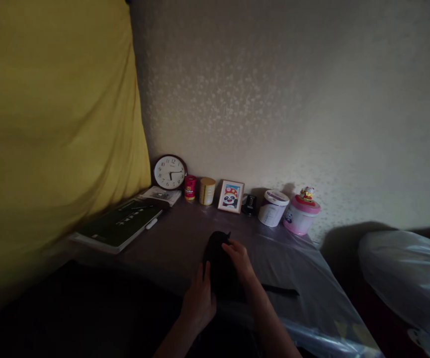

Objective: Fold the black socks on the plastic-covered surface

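Note:
A black, soft-looking item point(218, 258) lies on the table near its front edge, too dark to make out fully. My left hand point(199, 298) is at its lower left side, with fingers pointing up along its edge and closed on it. Across from it, my right hand point(238, 257) pinches the upper right edge of the same item. A black strap point(282, 289) stretches out to the right on the table, past my right forearm.
Along the wall stand a clock point(170, 172), a red can point(190, 188), a tan canister point(207, 192), a framed panda picture point(231, 196), a small black object point(249, 204), a white tub point(273, 209) and a pink-lidded tub point(300, 216). A green book point(123, 223) lies left.

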A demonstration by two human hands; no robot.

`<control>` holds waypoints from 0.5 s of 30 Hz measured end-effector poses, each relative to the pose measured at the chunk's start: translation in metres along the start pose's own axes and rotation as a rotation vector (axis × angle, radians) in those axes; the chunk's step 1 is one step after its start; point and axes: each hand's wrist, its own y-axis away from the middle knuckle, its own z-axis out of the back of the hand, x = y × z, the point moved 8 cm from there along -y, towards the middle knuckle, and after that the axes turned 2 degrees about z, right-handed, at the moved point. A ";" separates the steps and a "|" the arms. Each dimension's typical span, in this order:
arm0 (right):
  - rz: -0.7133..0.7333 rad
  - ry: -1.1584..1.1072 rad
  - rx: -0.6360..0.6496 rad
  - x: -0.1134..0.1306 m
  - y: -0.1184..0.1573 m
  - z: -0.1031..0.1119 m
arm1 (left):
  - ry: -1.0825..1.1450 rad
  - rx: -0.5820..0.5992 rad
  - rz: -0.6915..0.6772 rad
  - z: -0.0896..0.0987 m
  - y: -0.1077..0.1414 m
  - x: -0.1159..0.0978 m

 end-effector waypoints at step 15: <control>-0.009 0.291 0.165 -0.012 -0.025 -0.069 | 0.019 0.018 0.004 0.009 0.001 0.013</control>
